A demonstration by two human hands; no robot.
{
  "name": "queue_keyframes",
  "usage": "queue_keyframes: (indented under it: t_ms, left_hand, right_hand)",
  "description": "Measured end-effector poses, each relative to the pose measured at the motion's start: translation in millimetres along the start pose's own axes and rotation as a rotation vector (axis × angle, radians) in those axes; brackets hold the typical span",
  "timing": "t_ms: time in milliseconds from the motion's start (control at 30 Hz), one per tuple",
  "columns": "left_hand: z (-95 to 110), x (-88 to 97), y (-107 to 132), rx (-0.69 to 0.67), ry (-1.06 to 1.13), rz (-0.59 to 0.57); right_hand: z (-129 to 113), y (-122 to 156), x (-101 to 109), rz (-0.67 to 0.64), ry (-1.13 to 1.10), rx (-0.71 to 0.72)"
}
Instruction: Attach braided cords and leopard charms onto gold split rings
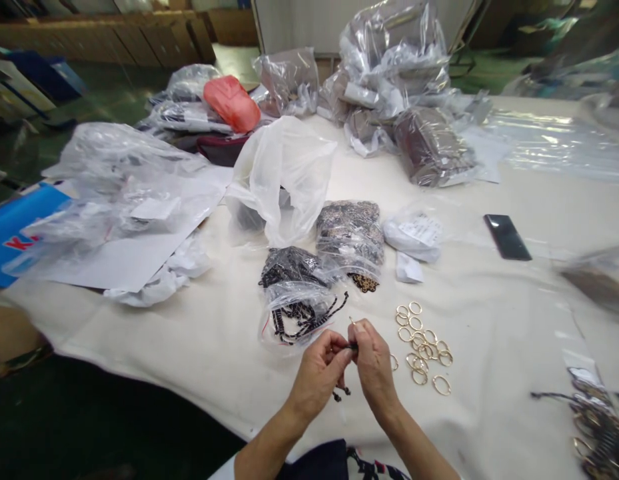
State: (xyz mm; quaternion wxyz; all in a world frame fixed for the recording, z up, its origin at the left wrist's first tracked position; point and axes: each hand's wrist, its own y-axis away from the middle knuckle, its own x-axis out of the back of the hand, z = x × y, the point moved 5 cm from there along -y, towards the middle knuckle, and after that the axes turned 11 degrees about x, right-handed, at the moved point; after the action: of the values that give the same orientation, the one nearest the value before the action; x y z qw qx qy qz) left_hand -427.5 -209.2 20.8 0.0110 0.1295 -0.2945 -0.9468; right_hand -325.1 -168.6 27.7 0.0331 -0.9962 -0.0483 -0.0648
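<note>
With clock directions taken from the hands, 12 straight ahead, the left hand (320,370) and right hand (372,363) meet at the centre, each with its fingertips pinched on a dark cord (352,346). Its knotted ends seem to hang below the left hand, at 6 o'clock, and a small gold piece (352,321) shows above the right fingertips.

At 3 o'clock, just beside the right hand, gold rings (441,385) lie scattered on the cloth-covered desk (224,320), some overlapping. Farther out near 4 o'clock sits a heap of cords and rings (596,423).

Next beyond, at 11 o'clock, an open clear bag of black cords (292,267) has one cord trailing out to the right. Touching it, at 12 o'clock, is a bag of dark-and-gold pieces (350,227). A white packet (413,235) lies at 1 o'clock, a black phone (508,237) at 2 o'clock, and a white sheet (154,257) partly under clear plastic at 10 o'clock.

Farther off, a white plastic bag (284,173) and then a red bundle (232,103) are at 11 o'clock; plastic-wrapped goods (394,60) are piled toward 12. Farthest, brown boxes (129,43) line the floor at 11 o'clock.
</note>
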Motion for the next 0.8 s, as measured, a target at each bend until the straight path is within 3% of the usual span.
queue_keyframes:
  t_ms: [167, 367, 500, 667, 800]
  left_hand:
    - [1, 5.6, 9, 0.071, 0.13, -0.005]
    - [4, 2.3, 13, 0.087, 0.095, -0.034]
    - [6, 3.7, 11, 0.082, 0.017, 0.026]
    - [14, 6.5, 9, -0.031, -0.142, 0.104]
    - [6, 9.3, 5, 0.075, -0.06, 0.028]
  right_hand:
    - [-2, 5, 26, -0.175, 0.175, 0.134]
    - [-10, 23, 16, -0.408, 0.266, 0.287]
    - [-12, 27, 11, -0.443, 0.29, 0.317]
    - [-11, 33, 8, -0.471, 0.336, 0.324]
    - [-6, 37, 5, -0.435, 0.249, 0.218]
